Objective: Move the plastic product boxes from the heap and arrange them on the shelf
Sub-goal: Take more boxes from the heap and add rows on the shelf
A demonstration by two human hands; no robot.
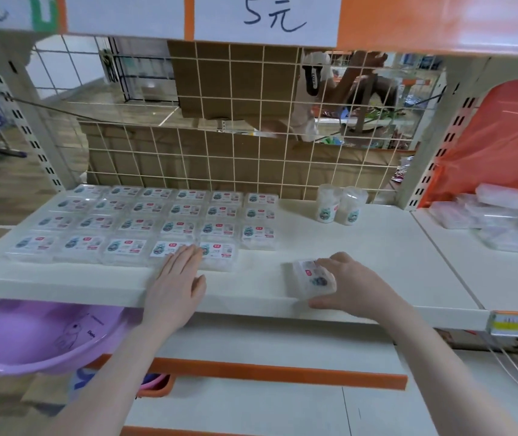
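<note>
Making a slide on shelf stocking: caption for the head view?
Right hand grips a box on the shelf; left hand rests flat on the arranged boxes.

Rows of plastic product boxes (144, 223) are sitting flat in a grid on the left half of the shelf (361, 247), running from its front edge back to the wire grid panel (235, 127) behind. The left hand (177, 278) is lying over the front row's right end. To its right, well apart from the grid, the right hand (356, 286) is holding a single box (312, 278) at the shelf's front edge. Two upright tubs (339, 204) are standing behind it near the panel. The heap (499, 215) is lying far right. A basin (40, 335) is sitting below the shelf, left.
</note>
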